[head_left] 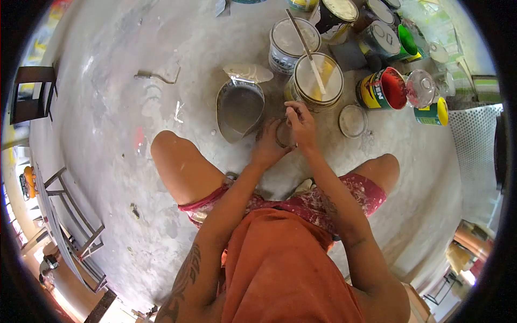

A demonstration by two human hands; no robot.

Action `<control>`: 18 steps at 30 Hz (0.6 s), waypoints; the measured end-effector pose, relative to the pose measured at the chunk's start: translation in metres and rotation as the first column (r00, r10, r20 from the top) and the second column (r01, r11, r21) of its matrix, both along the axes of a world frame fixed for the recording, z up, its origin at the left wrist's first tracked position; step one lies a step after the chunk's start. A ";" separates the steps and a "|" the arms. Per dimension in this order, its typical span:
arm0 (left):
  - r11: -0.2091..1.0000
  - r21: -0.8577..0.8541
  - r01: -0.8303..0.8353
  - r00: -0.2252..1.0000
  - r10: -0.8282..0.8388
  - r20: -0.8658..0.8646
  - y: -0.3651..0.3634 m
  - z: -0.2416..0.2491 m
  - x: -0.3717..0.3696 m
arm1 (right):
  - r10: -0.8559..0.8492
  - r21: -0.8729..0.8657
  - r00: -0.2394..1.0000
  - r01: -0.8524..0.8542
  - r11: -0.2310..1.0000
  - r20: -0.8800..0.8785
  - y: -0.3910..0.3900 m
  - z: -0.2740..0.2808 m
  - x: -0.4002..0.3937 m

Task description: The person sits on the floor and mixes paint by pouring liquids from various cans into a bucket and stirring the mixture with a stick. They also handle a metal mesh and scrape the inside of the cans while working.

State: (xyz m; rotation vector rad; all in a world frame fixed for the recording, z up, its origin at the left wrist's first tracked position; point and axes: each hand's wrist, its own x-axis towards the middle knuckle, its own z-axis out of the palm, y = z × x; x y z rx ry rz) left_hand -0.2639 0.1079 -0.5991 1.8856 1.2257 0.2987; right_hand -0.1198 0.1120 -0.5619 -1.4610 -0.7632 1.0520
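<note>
My left hand is wrapped round a small round container between my knees. Over its right side is my right hand, fingers bent together; what they pinch, if anything, is too small to make out. Just beyond my hands stands an open paint can with a flat stick lying across its top. To the left of my hands a cut-open dark container rests on the floor, with a whitish piece at its far edge.
A round lid lies right of the can. Another whitish can stands behind. A red-filled can and several more cans are at the upper right. A roller handle lies at the upper left; a metal frame is far left.
</note>
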 end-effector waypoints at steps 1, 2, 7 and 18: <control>1.000 -0.009 -0.004 1.000 0.004 0.001 -0.003 -0.001 -0.001 | 0.020 -0.001 0.998 -0.020 1.000 -0.065 -0.001 -0.001 -0.001; 0.993 -0.077 -0.088 0.995 0.092 0.039 -0.005 -0.002 -0.004 | 0.024 -0.009 0.998 -0.025 1.000 -0.066 -0.001 -0.005 -0.001; 0.934 -0.271 -0.232 0.971 0.239 -0.010 -0.001 -0.008 -0.022 | -0.061 0.364 0.941 -0.069 0.929 0.333 0.013 -0.047 -0.016; 0.899 -0.320 -0.300 0.954 0.282 -0.100 -0.011 -0.021 -0.016 | -0.013 0.323 0.884 -0.158 0.933 0.468 0.014 -0.033 -0.016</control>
